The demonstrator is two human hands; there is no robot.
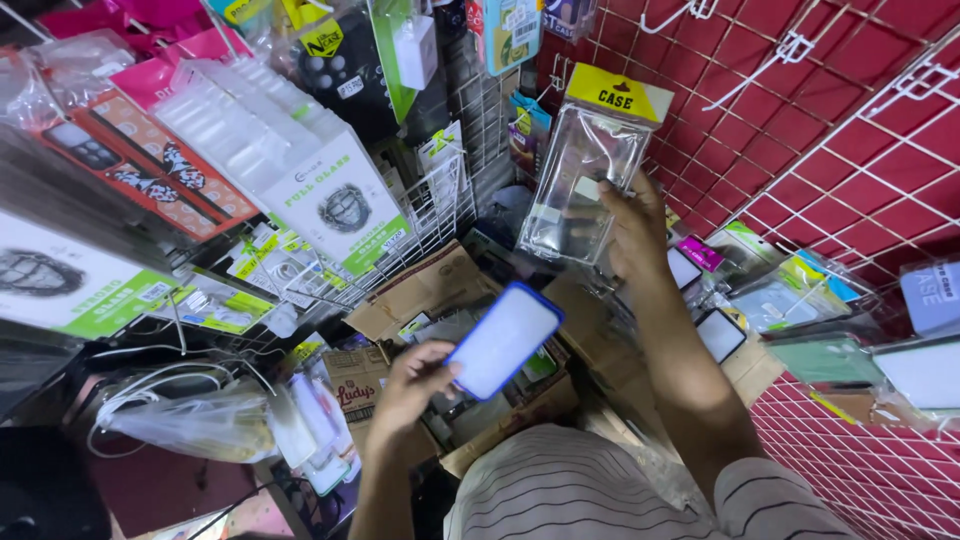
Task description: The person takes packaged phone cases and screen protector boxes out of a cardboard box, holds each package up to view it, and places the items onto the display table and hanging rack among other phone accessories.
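Far left: stacked white boxes (335,205) hang from a wire rack (440,215), with a clear plastic bag (190,425) of cables below. Left of centre, the person's left hand (410,385) grips a blue-edged phone case (505,340); fingers are closed on its lower left end, thumb on the white face, the case extending up and right from the fingers, above an open cardboard box (420,290). Further right and higher, the right hand (635,230) pinches a clear packaged case (585,170) with a yellow header; fingers are clamped on its right edge, the package lying left of them. Far right: a red grid wall (800,130).
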